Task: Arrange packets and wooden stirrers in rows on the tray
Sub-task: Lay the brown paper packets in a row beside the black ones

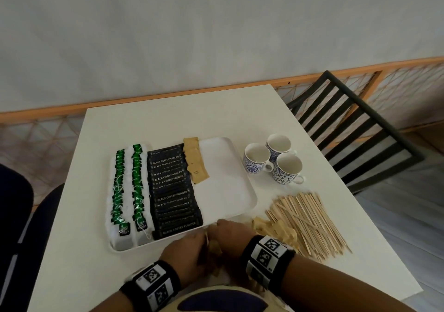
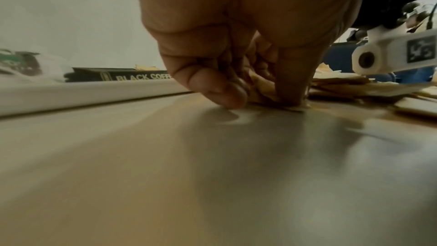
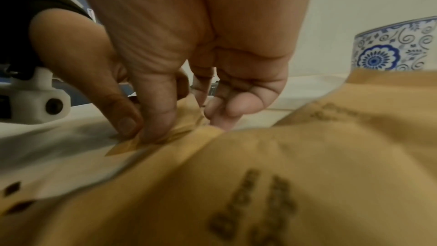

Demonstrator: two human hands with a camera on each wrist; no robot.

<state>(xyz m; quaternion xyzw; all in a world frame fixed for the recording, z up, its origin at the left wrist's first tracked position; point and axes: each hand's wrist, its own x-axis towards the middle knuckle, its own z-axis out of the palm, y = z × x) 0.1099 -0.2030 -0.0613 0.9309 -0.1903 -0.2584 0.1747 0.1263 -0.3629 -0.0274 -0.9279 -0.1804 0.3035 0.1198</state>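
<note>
- A white table [image 1: 149, 122] stands against a pale wall [image 1: 192, 23]; an orange-framed lattice rail [image 1: 406, 81] runs along the wall's foot.
- A black slatted chair [image 1: 355, 129] sits at the table's right far corner, and a dark blue seat [image 1: 14, 215] shows at the left edge.
- A white tray [image 1: 228, 167] lies mid-table. From its left it carries two rows of green tea bags [image 1: 120, 186], a row of black coffee packets [image 1: 173, 189], and a short row of brown packets [image 1: 195, 160] started at the far end. The tray's right part is bare.
- Three blue-patterned cups [image 1: 274, 160] stand close together to the right of the tray.
- A heap of stirrers [image 1: 310, 223] lies on the table at the near right, beside the tray's near right corner.
- Loose brown sachets [image 1: 271, 227] are piled just left of the stirrers, by the tray's near edge.
- Both hands meet low on the table, just in front of the tray's near rim, each wrist wearing a black band with printed markers.
- The left hand [image 1: 185, 251] points fingers down; its thumb and fingertips [image 2: 227, 93] pinch a few sachets standing on edge against the table.
- The right hand [image 1: 230, 232] faces it, thumb and forefinger nipping the same small bundle [image 3: 184, 126] from the other side, other fingers curled.
</note>
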